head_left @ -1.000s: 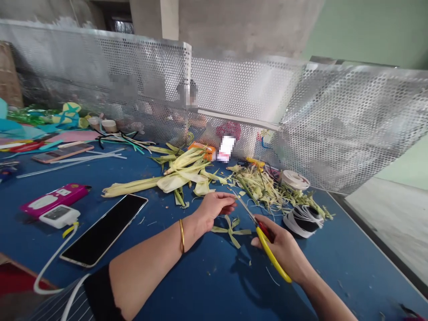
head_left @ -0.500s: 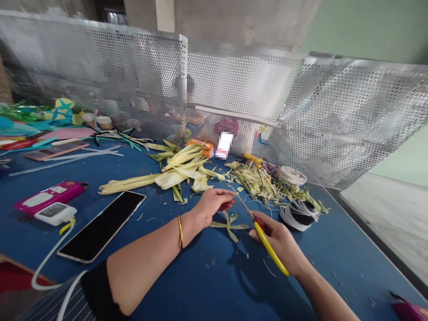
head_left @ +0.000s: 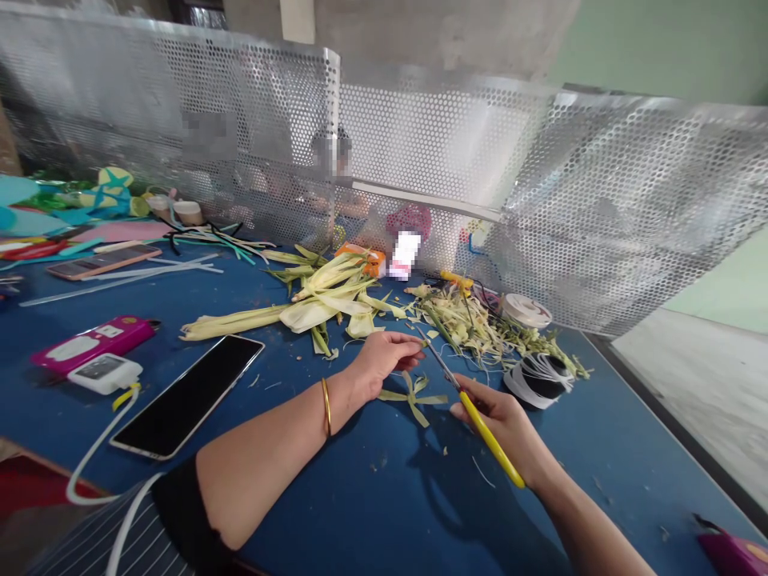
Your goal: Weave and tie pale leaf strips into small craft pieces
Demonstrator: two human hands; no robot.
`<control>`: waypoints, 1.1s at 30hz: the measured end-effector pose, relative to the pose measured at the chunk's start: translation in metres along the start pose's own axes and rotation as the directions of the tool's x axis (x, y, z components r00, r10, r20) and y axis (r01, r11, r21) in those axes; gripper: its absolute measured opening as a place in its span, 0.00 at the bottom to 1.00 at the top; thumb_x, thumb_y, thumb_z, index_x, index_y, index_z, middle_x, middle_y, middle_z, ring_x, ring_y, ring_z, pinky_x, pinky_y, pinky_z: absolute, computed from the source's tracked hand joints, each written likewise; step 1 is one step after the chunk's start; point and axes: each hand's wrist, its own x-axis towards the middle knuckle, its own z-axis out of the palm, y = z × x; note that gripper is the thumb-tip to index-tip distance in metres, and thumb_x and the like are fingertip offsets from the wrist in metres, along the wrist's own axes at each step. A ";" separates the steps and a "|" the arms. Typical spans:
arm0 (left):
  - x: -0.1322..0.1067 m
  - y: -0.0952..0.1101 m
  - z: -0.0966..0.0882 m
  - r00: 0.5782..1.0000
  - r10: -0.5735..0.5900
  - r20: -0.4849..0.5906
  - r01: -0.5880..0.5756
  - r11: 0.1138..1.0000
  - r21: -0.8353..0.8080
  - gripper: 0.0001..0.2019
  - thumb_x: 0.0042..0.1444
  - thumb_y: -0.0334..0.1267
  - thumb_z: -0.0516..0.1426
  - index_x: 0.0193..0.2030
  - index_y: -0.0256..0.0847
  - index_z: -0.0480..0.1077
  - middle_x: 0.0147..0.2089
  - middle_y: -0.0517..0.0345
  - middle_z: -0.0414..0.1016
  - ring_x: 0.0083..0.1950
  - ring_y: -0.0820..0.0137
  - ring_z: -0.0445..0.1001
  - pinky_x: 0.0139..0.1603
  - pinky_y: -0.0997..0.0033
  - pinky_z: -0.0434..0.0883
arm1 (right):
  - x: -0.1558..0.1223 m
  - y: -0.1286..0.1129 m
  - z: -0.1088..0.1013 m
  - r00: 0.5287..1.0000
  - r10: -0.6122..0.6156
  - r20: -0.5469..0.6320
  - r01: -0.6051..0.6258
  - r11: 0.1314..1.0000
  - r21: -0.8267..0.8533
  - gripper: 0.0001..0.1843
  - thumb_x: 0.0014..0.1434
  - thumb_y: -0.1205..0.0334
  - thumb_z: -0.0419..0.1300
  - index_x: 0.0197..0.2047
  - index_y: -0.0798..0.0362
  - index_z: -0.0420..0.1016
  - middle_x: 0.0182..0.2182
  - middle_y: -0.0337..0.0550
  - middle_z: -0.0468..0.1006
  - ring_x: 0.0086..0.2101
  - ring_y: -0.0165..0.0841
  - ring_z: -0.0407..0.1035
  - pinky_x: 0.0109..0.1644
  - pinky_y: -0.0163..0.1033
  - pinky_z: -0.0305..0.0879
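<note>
One husk cross (head_left: 414, 398) lies formed on the bench (head_left: 336, 504). Just beyond it, your left hand (head_left: 390, 358) pinches what looks like a small strip (head_left: 426, 344); your right hand (head_left: 501, 420) is wrapped round the scissors (head_left: 480, 422), blades beside that strip, trimming seemingly unfinished. Larger husks (head_left: 321, 308) lie heaped farther back, apparently unworked.

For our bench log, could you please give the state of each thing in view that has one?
Scissors, blades apparently closed.
Right hand, gripping them.
Left hand, pinching a small greenish piece.
Crossed husk strips, lying flat.
Long husks, loosely piled.
Scraps, heaped.
White cord, wound.
Black phone, screen dark.
Leftmost phone, lying flat.
Far screen, lit.
White device, cable attached.
</note>
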 end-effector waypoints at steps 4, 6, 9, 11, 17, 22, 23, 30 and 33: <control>0.000 0.001 0.000 1.000 -0.006 -0.004 0.006 1.000 0.010 0.04 0.53 0.27 0.61 0.30 0.36 0.77 0.26 0.57 0.79 0.24 0.76 0.73 0.31 0.75 0.70 | 0.000 -0.003 0.000 1.000 -0.013 -0.007 0.013 0.999 -0.032 0.26 0.53 0.49 0.65 0.52 0.55 0.80 0.30 0.40 0.76 0.31 0.35 0.68 0.32 0.33 0.66; 0.000 0.001 0.000 1.000 -0.007 -0.011 0.007 1.000 0.019 0.03 0.53 0.28 0.61 0.30 0.36 0.77 0.26 0.56 0.79 0.25 0.76 0.73 0.31 0.75 0.70 | -0.001 -0.005 0.001 1.000 -0.015 0.004 0.015 0.999 -0.052 0.27 0.54 0.48 0.64 0.53 0.55 0.79 0.30 0.39 0.76 0.31 0.34 0.67 0.32 0.33 0.65; 0.000 0.002 0.000 1.000 0.002 -0.012 -0.001 1.000 0.026 0.02 0.52 0.30 0.63 0.29 0.36 0.78 0.27 0.55 0.79 0.25 0.75 0.73 0.31 0.73 0.70 | -0.003 -0.011 0.002 1.000 -0.026 0.014 0.027 0.996 -0.090 0.27 0.56 0.46 0.61 0.52 0.55 0.79 0.27 0.38 0.75 0.28 0.32 0.65 0.31 0.33 0.64; 0.000 0.001 0.000 1.000 0.007 -0.013 -0.006 1.000 0.023 0.02 0.52 0.31 0.64 0.29 0.36 0.78 0.27 0.55 0.79 0.25 0.75 0.73 0.32 0.73 0.70 | -0.004 -0.014 0.003 0.999 -0.043 0.007 0.043 0.994 -0.100 0.26 0.56 0.45 0.61 0.50 0.55 0.80 0.26 0.38 0.74 0.28 0.32 0.65 0.30 0.33 0.64; 0.000 0.002 -0.001 1.000 0.009 -0.001 -0.009 1.000 -0.024 0.01 0.52 0.31 0.64 0.32 0.37 0.77 0.30 0.53 0.80 0.29 0.72 0.77 0.35 0.71 0.71 | 0.000 -0.004 -0.003 0.963 0.008 -0.268 -0.030 0.997 -0.076 0.34 0.50 0.40 0.64 0.52 0.57 0.79 0.25 0.38 0.71 0.25 0.30 0.61 0.27 0.33 0.59; 0.000 0.002 -0.002 0.999 -0.015 0.032 0.018 0.997 -0.074 0.04 0.53 0.33 0.65 0.33 0.36 0.76 0.33 0.52 0.81 0.33 0.70 0.79 0.38 0.70 0.72 | 0.005 0.003 -0.004 0.956 0.074 -0.284 -0.079 0.997 -0.004 0.39 0.47 0.36 0.65 0.52 0.59 0.78 0.24 0.38 0.71 0.22 0.29 0.57 0.24 0.33 0.55; 0.000 0.002 -0.002 0.999 -0.024 0.041 0.027 0.996 -0.089 0.04 0.53 0.34 0.65 0.33 0.36 0.76 0.33 0.51 0.81 0.33 0.70 0.79 0.39 0.70 0.72 | 0.005 0.004 -0.003 0.958 0.082 -0.276 -0.084 0.996 0.006 0.39 0.46 0.37 0.66 0.52 0.59 0.78 0.25 0.39 0.72 0.23 0.29 0.58 0.24 0.33 0.56; 0.005 0.002 -0.006 1.000 -0.013 0.014 0.015 0.989 -0.147 0.08 0.44 0.32 0.69 0.33 0.38 0.78 0.32 0.58 0.78 0.32 0.74 0.73 0.33 0.74 0.66 | 0.004 0.008 0.004 0.974 0.065 -0.219 -0.065 0.998 0.007 0.37 0.48 0.40 0.66 0.54 0.59 0.77 0.29 0.42 0.77 0.28 0.33 0.67 0.31 0.35 0.64; 0.005 0.003 -0.006 1.000 0.004 -0.017 -0.005 0.995 -0.099 0.08 0.42 0.31 0.69 0.32 0.39 0.79 0.30 0.60 0.76 0.29 0.77 0.68 0.30 0.75 0.61 | 0.004 0.010 0.004 0.977 0.057 -0.205 -0.059 0.998 0.000 0.37 0.49 0.41 0.65 0.55 0.59 0.77 0.30 0.42 0.77 0.29 0.34 0.67 0.32 0.35 0.65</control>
